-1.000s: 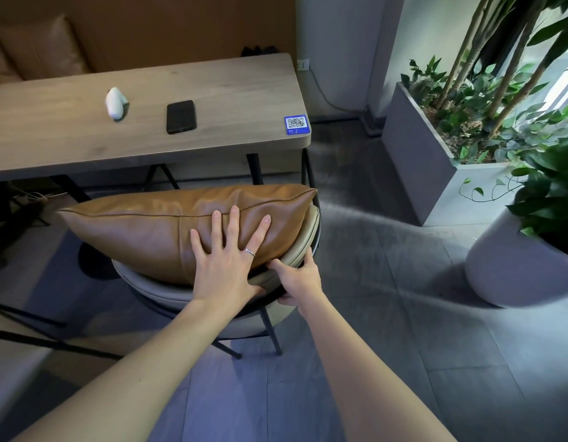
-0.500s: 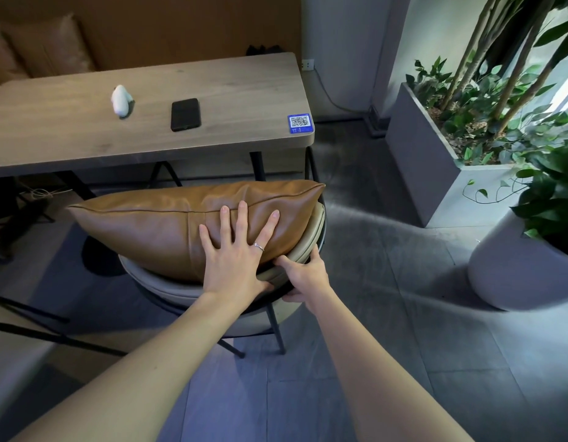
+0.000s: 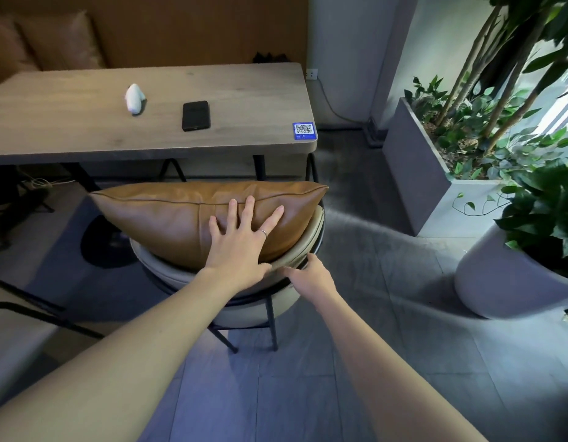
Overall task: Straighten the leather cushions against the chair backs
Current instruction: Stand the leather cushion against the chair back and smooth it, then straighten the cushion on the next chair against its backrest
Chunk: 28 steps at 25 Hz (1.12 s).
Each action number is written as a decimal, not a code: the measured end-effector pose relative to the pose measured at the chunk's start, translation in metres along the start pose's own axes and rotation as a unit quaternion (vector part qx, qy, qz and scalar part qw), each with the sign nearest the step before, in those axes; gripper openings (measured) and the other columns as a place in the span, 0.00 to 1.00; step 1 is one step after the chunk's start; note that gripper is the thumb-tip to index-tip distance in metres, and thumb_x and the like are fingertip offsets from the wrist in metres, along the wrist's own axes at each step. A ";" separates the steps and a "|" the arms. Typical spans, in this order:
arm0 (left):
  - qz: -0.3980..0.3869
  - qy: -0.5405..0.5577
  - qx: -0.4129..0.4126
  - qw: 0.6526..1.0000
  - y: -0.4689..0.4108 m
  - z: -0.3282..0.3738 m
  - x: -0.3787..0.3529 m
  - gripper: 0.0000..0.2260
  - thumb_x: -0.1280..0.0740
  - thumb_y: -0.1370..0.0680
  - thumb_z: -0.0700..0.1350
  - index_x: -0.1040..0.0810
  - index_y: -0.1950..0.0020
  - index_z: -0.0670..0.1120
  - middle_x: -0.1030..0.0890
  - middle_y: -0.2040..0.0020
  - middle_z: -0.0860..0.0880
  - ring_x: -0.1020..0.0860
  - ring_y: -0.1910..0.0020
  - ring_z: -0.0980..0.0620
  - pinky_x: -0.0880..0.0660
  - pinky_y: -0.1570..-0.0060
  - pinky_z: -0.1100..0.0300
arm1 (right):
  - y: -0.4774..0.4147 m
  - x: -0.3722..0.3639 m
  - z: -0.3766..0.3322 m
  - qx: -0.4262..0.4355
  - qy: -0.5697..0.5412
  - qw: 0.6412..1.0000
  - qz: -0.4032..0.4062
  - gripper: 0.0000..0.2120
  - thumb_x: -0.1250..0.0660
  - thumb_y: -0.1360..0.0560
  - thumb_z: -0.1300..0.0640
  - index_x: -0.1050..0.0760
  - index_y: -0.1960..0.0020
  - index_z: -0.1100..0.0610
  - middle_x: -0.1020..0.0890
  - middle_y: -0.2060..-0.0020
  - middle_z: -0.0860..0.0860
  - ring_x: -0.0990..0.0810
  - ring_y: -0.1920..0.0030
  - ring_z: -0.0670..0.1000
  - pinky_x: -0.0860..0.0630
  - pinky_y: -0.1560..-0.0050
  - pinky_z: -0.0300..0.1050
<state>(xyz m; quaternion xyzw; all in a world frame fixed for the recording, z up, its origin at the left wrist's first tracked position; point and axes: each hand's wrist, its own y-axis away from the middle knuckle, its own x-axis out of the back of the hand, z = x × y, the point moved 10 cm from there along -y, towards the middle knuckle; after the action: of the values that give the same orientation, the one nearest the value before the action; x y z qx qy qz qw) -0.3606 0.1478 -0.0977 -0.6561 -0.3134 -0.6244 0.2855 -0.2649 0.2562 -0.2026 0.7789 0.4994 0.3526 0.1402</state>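
1. Reaching in from 6 o'clock, both forearms meet at the chair back point(image 3: 303, 247); the right hand point(image 3: 311, 275) curls its grip over the pale padded rim, steadying the seat.
2. Just beyond, at 12 o'clock from the wrists, the left hand point(image 3: 241, 242) lies flat with fingers spread on the tan leather cushion point(image 3: 180, 218), grasping nothing, only pressing; a thin ring point(image 3: 263, 232) shows on one finger.
3. Lying lengthwise on the chair, the cushion rests against the curved backrest, its left corner jutting out toward 9 o'clock.
4. Judging by this, the step in hand is seating this cushion square; next it likely needs a nudge toward 3 o'clock to centre it.
5. Farther off at 12 o'clock, the counter point(image 3: 85, 132) carries a black phone point(image 3: 196, 115), a white object point(image 3: 134, 97) and a blue QR-code sticker point(image 3: 304, 130); its small print is unreadable.
6. Potted plants point(image 3: 531, 173) stand at 2 o'clock.
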 end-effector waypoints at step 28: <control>0.284 -0.045 0.221 0.932 0.495 -0.474 0.374 0.25 0.41 0.18 0.58 0.35 0.22 0.53 0.34 0.22 0.44 0.40 0.22 0.42 0.44 0.29 0.33 | 0.555 -0.323 -0.403 0.587 0.338 0.705 0.210 0.27 0.43 0.15 0.45 0.40 0.19 0.51 0.34 0.20 0.53 0.37 0.21 0.60 0.37 0.25 0.61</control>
<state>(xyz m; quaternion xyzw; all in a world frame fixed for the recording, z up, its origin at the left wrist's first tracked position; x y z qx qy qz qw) -0.2752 -0.5120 0.3107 -0.6653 -0.2568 -0.4020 0.5743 -0.2475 -0.3369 0.2685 0.6166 0.4432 0.2482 -0.6015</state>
